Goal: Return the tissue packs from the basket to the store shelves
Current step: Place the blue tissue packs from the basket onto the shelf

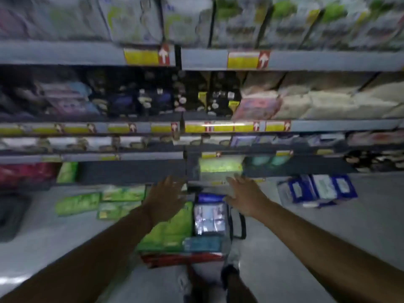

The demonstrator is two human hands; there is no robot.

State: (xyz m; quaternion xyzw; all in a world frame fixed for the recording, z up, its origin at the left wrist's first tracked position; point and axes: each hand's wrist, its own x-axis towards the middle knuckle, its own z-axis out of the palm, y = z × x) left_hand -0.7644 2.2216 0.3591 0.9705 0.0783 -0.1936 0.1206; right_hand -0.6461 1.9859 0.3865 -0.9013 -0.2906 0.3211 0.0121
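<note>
So both my hands are out in front of me, empty, fingers spread wide and loose. My left hand (166, 199) and right hand (244, 194) are hovering over the red basket (181, 258) on the floor, not touching anything as far as I can tell (the shot is pretty smeared, so take that with a grain of salt).

Under my left fingers, down toward the wrist, there's a big green pack (168, 231) sitting in the basket. Between my two hands, a bit below the fingertips, is a blue-and-clear pack (209, 217), and a teal pack (202, 243) lies closer to me than that one. So the basket is clearly not emptied yet.

Just past my right fingertips, on the low shelf (131, 171), there's a light green pack (219, 169) that looks freshly parked, though I can't swear to that. More green packs (87, 203) lie on the floor off to the left of my left fingers, and blue packs (317, 190) off to the right of my right ones.

My read: I'm between packs, hands free, about to go back down for another. Next move would be dropping both hands into the basket, getting my fingers round one pack, probably the big green one since it's soft and bulky and wants two hands, then finding its matching spot on the shelf.
</note>
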